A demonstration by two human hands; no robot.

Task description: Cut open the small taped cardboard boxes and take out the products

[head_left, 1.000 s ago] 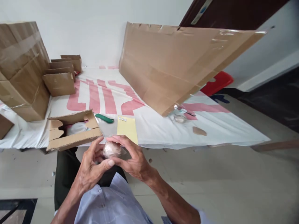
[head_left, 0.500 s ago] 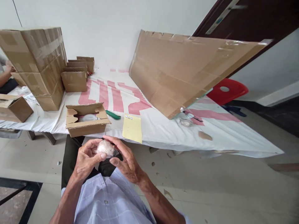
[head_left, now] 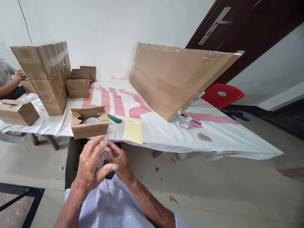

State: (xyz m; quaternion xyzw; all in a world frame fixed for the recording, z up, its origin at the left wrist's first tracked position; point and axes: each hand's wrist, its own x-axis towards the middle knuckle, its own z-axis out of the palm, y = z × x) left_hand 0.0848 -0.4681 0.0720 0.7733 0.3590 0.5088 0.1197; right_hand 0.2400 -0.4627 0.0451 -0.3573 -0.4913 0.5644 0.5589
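Above my lap, both hands meet just in front of the table edge. A small pale, rounded lump in clear plastic wrap (head_left: 101,160) is between them, mostly covered by fingers. My right hand (head_left: 120,161) grips it, thumb and fingers closed round it. Over it reaches my left hand (head_left: 91,161), its fingers long and its thumb stretched apart; their tips come close to the right fingers. Just beyond, an open cardboard box (head_left: 91,130) holds a pale round item (head_left: 92,120). Beside that box lie a green-handled tool (head_left: 115,118) and a yellow sheet (head_left: 133,131).
Taped cartons (head_left: 47,72) are stacked at the left, near folded cardboard pieces (head_left: 78,88) and another box (head_left: 19,112). A large cardboard sheet (head_left: 175,76) leans at the back. A red chair (head_left: 222,95) stands right. Another person's hand (head_left: 19,76) shows far left.
My left hand has turned over and spread above the wrapped lump. My right hand has closed in on the lump, which was plainly visible before. The view has shifted slightly.
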